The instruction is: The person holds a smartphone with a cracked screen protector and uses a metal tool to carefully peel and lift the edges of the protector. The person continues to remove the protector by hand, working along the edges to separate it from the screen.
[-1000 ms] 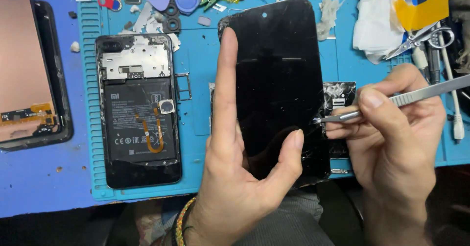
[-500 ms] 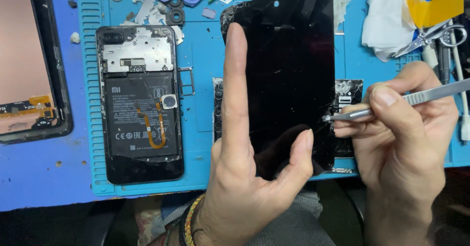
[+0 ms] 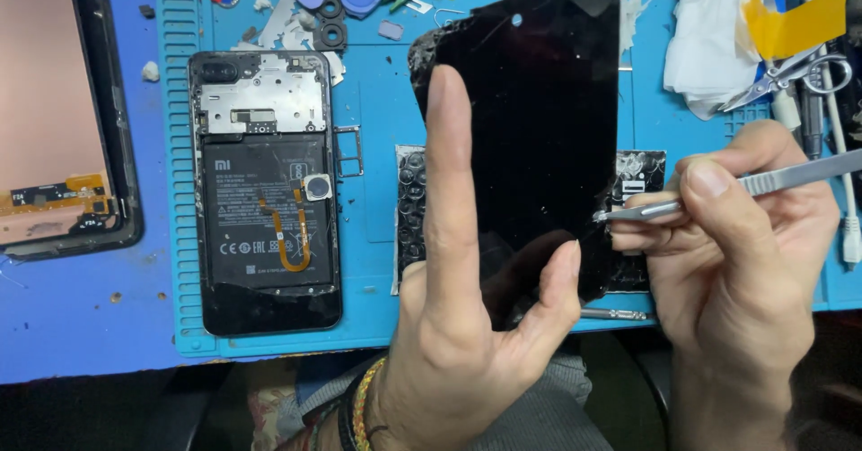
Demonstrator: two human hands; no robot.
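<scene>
A blue counter (image 3: 81, 334) carries a light blue rubber work mat (image 3: 377, 190), where an opened black phone with its back off (image 3: 265, 190) lies to the left. The left hand (image 3: 467, 325) holds up a thin black glass phone screen (image 3: 530, 128) above the mat, fingers closed around its lower end and one finger flat up its front, while the right hand (image 3: 745, 235) pinches shut silver metal tweezers (image 3: 718, 195) whose tip touches the screen's right edge. If the tip pushes too hard or slips, the glass could crack or slide out and drop.
</scene>
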